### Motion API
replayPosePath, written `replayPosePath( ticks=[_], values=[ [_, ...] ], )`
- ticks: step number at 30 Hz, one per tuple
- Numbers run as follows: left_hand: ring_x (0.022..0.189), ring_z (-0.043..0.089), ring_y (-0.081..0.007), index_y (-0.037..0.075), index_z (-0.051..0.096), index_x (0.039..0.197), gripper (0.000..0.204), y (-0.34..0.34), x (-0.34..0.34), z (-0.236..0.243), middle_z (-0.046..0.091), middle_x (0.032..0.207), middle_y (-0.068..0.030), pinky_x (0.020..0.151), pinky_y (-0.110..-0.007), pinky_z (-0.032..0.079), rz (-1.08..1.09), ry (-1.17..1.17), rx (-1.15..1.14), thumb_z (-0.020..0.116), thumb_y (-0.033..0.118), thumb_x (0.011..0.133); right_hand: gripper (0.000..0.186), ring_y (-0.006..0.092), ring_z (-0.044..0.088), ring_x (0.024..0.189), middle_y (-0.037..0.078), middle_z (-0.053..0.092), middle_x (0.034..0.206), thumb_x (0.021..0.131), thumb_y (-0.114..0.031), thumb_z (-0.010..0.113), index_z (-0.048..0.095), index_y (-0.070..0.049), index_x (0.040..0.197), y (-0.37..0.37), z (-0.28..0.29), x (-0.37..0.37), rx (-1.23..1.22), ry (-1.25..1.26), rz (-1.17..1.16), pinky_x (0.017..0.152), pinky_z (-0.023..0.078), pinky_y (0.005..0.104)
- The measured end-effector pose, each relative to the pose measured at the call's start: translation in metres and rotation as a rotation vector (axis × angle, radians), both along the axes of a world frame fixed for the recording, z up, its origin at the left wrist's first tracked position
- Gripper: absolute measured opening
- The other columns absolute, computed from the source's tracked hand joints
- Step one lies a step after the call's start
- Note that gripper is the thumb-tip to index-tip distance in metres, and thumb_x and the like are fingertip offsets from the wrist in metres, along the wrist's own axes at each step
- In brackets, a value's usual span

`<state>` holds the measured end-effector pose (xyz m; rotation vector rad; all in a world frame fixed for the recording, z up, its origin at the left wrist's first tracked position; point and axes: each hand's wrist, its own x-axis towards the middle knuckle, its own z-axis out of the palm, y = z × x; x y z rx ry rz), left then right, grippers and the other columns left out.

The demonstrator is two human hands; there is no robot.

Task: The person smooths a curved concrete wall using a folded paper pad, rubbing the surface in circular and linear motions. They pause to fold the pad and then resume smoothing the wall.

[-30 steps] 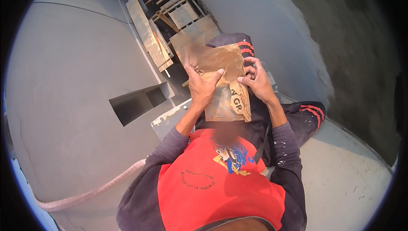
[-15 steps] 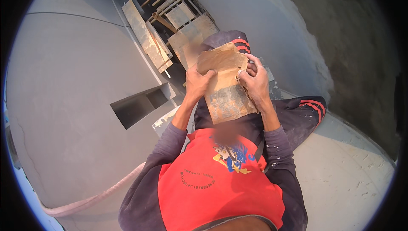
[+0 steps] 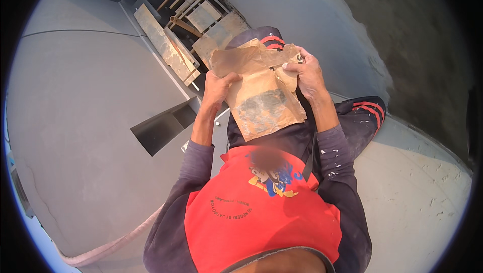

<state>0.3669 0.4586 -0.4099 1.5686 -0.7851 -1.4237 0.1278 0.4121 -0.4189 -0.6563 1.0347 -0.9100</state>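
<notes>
A crumpled sheet of brown paper [image 3: 259,84] with torn edges and a grey smudged patch is stretched between my two hands, above my lap. My left hand [image 3: 217,88] pinches its left edge, thumb on top. At the upper right edge, my right hand [image 3: 309,74] grips the paper between thumb and fingers, beside a small dark hole. The fingers under the sheet are partly hidden. Beneath it are my dark trousers [image 3: 347,129] with red stripes at the knees.
Wooden boards and a bamboo frame [image 3: 201,14] stand beyond my knee. To the left a grey wall [image 3: 85,107] has a rectangular recess [image 3: 163,129]. A pale hose [image 3: 118,243] curves at lower left. On the right lies a pale ledge [image 3: 407,192] beside a dark, rough surface [image 3: 427,82].
My hands have moved apart and slightly up, and the paper is spread wider. The upper part of the sheet has opened out toward the right. Both hands keep their hold.
</notes>
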Motion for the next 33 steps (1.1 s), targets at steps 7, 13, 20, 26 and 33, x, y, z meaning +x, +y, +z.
replayPosePath(
  ticks=[7,13,20,26,33],
  values=[
    [0.078,0.065,-0.0176,-0.005,0.065,0.101,0.030,-0.001,0.007,-0.008,0.068,0.091,-0.0102,0.073,-0.029,0.052,0.034,0.099,0.044,0.068,0.003,0.072,0.065,0.0179,0.061,0.104,0.013,0.060,0.116,0.076,0.006,0.065,0.038,0.006,0.136,0.006,0.004,-0.011,0.092,-0.375,-0.114,0.089,0.050,0.0280],
    [0.082,0.065,-0.0186,-0.004,0.062,0.108,0.036,0.002,0.008,-0.011,0.066,0.096,-0.0104,0.075,-0.030,0.053,0.086,0.196,0.070,0.067,0.001,0.073,0.063,0.0186,0.065,0.098,0.011,0.065,0.111,0.083,-0.001,0.063,0.036,0.004,0.140,0.034,0.026,0.007,-0.151,0.205,0.168,0.089,0.049,0.0280],
    [0.084,0.064,-0.0182,-0.004,0.062,0.108,0.034,0.005,0.003,-0.009,0.066,0.099,-0.0100,0.076,-0.030,0.052,0.105,0.149,0.037,0.066,0.001,0.074,0.038,0.0289,0.066,0.089,0.025,0.060,0.122,0.079,0.003,0.058,0.065,-0.003,0.116,0.054,0.005,0.034,-0.770,0.919,-0.059,0.084,0.052,0.0348],
    [0.087,0.066,-0.0203,-0.005,0.060,0.111,0.034,0.008,-0.002,-0.016,0.066,0.103,-0.0122,0.077,-0.031,0.054,0.186,0.221,0.062,0.064,-0.001,0.077,0.047,0.0281,0.058,0.087,0.023,0.059,0.124,0.072,0.001,0.061,0.065,-0.004,0.118,0.076,-0.003,0.065,-0.888,1.068,0.084,0.081,0.049,0.0372],
    [0.095,0.066,-0.0230,-0.007,0.053,0.120,0.040,0.009,0.000,-0.020,0.064,0.110,-0.0149,0.078,-0.034,0.057,0.142,0.189,0.033,0.060,-0.001,0.081,0.047,0.0270,0.054,0.109,0.017,0.058,0.127,0.078,-0.008,0.056,0.058,-0.004,0.126,0.083,-0.005,0.068,-0.966,1.273,0.195,0.084,0.043,0.0378]
  ],
)
